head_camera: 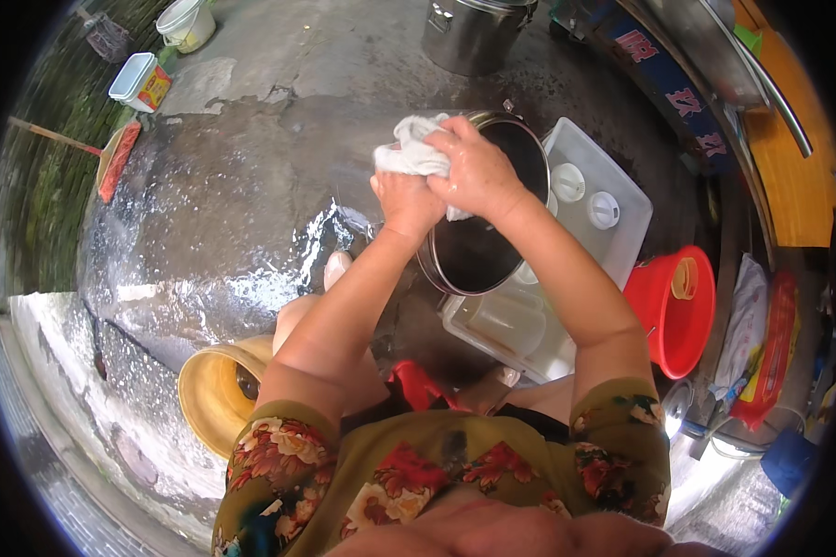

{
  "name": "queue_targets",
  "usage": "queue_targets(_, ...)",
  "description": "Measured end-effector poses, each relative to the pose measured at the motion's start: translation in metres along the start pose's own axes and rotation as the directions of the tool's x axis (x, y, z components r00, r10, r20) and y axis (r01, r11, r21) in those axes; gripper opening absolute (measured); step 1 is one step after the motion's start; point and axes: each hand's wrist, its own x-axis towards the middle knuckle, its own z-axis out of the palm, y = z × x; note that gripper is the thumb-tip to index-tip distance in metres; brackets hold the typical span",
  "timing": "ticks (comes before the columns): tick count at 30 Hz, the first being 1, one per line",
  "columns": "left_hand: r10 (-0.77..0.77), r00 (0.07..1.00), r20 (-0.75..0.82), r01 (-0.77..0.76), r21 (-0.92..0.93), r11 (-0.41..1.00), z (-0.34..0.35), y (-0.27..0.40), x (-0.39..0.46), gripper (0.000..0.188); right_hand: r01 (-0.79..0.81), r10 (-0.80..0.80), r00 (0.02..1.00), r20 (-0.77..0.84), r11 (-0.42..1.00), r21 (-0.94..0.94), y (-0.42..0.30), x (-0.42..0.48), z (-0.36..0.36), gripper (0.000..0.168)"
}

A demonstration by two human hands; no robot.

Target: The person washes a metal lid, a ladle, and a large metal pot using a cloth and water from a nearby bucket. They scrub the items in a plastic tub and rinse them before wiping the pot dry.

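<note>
A wet white cloth (pixel 418 150) is bunched between my two hands. My left hand (pixel 407 200) grips its lower left part, and my right hand (pixel 475 166) closes over its right side. Both hands are above the left rim of a round metal pot (pixel 488 254) with a dark inside. The pot is tilted, its mouth facing up and to the right. My right forearm crosses over the opening and hides part of it. Close beside the pot, a translucent plastic tub (pixel 595 143) holds white round-lidded containers (pixel 603 210). Some fingers are hidden by the cloth.
A red bucket (pixel 700 313) stands right of the tub, a yellow bucket (pixel 202 397) by my left leg. Wet concrete (pixel 251 202) spreads leftward, with a broom (pixel 118 160) and a small white pail (pixel 139 83). A lidded steel drum (pixel 470 42) stands ahead.
</note>
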Motion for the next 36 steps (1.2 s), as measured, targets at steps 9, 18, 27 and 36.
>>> queue_targets(9, -0.229, 0.970, -0.080, 0.231, 0.017, 0.973, -0.011, 0.004, -0.001, 0.075, -0.274, 0.215, 0.888, -0.406, 0.957, -0.093, 0.091, 0.042, 0.015, 0.039)
queue_targets(18, -0.185, 0.982, -0.049, 0.187, 0.056, 0.981, -0.014, 0.015, -0.007, 0.086, -0.604, 0.578, 0.541, -0.611, 0.773, 0.197, 0.190, -0.074, 0.001, 0.050)
queue_targets(27, 0.218, 0.953, 0.212, -0.268, 0.248, 0.931, -0.023, 0.023, -0.011, 0.100, -0.735, 0.548, 0.657, -0.517, 0.619, -0.278, 0.240, -0.299, 0.089, 0.050)
queue_targets(36, 0.529, 0.792, 0.304, -0.583, 0.122, 0.803, -0.015, 0.015, -0.008, 0.079, -0.706, 0.674, 0.447, 0.588, -0.137, 0.695, 0.010, -0.264, 0.205, 0.043)
